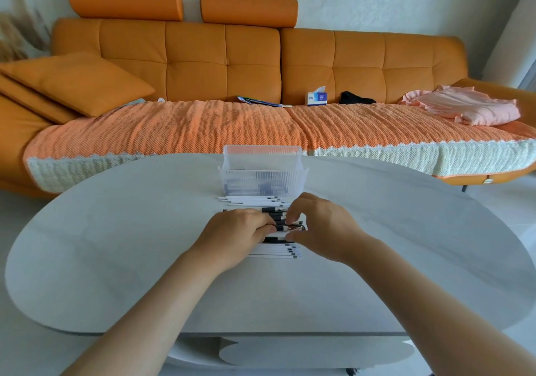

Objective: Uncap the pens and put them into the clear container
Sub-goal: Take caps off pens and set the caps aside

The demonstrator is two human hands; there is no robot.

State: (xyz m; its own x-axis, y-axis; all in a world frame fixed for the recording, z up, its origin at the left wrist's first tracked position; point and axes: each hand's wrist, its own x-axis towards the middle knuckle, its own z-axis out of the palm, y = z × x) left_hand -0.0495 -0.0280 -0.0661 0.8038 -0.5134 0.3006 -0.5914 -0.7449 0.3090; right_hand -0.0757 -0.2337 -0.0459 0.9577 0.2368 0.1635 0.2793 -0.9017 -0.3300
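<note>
Two bare forearms are showing, with no sleeves, watches or rings visible. The left hand (236,235) and right hand (322,227) are showing bare, unpainted fingers (293,216) above the white table (116,230).

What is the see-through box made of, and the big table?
The clear container looks like glossy plastic: you can see through its ribbed walls. The table has a smooth, matte, pale grey top, maybe painted wood or stone; the picture cannot settle which.
</note>
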